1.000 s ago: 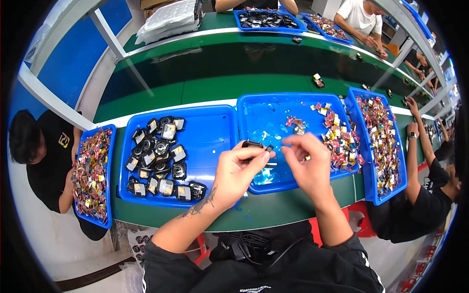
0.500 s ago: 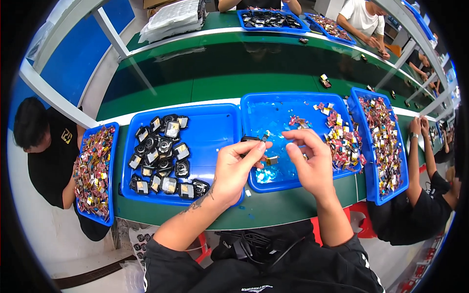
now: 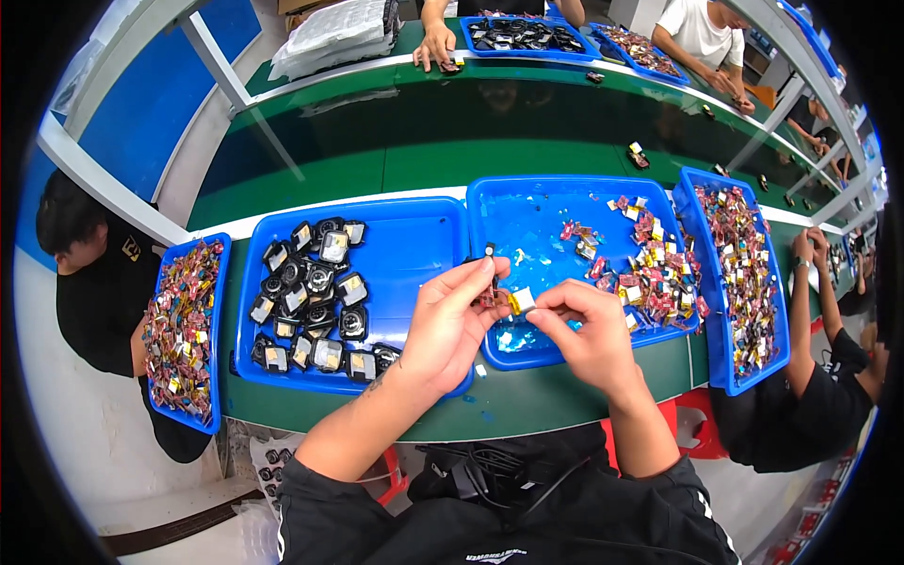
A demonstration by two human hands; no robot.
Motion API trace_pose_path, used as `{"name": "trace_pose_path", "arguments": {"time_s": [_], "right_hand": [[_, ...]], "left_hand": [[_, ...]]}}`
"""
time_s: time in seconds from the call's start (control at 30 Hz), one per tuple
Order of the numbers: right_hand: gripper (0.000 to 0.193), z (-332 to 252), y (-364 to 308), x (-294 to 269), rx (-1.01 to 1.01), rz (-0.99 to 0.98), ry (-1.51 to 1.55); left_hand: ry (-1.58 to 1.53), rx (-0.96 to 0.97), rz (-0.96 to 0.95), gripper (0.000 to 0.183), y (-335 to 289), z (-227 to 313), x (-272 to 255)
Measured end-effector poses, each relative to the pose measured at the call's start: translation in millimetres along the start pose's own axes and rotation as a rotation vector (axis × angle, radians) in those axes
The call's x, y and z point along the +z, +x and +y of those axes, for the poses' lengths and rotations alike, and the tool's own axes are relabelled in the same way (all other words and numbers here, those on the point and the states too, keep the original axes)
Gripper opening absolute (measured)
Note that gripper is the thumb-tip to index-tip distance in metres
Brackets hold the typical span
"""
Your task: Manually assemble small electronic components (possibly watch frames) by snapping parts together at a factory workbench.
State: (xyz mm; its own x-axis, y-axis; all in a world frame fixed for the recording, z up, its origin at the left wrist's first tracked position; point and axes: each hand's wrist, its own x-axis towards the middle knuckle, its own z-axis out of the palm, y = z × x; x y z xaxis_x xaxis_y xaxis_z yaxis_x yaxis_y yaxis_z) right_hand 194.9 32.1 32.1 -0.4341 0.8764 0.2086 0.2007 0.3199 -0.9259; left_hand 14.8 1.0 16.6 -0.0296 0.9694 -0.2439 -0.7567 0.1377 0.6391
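My left hand [image 3: 446,320] is closed around a small circuit board [image 3: 488,296] with reddish parts and a dark piece sticking up past the fingertips. A small silver battery [image 3: 522,300] with yellow tape hangs off the board. The fingertips of my right hand [image 3: 591,330] pinch the battery's right end. Both hands are above the front of a blue tray [image 3: 527,212] with several loose circuit boards [image 3: 659,273] and batteries at its right side. Left of it, another blue tray [image 3: 410,264] has black watch-like cases [image 3: 320,282] heaped in its left half.
Narrow blue trays full of boards stand at the far left [image 3: 224,282] and right [image 3: 720,325]. Beyond runs a green conveyor belt [image 3: 424,160] carrying small parts. Co-workers sit around; one person's hand [image 3: 436,47] touches the belt's far edge. Metal frame posts [image 3: 215,66] rise at left.
My right hand was open and apart; it has closed on the battery. My left hand has turned, bringing the board into view. Parts on the belt shifted right, and a co-worker's hand reached the belt.
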Motion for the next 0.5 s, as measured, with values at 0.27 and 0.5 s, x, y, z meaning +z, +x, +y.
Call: {"name": "trace_pose_path", "arguments": {"time_s": [0.27, 0.5], "right_hand": [[0.015, 6.8, 6.3, -13.7, -0.053, 0.073, -0.693], [0.013, 1.5, 10.3, -4.9, -0.051, 0.174, -0.131]], "left_hand": [[0.322, 0.209, 0.006, 0.02, -4.1, -1.0, 0.5], [0.512, 0.366, -0.032, 0.018, -8.3, -8.6, 8.0]]}}
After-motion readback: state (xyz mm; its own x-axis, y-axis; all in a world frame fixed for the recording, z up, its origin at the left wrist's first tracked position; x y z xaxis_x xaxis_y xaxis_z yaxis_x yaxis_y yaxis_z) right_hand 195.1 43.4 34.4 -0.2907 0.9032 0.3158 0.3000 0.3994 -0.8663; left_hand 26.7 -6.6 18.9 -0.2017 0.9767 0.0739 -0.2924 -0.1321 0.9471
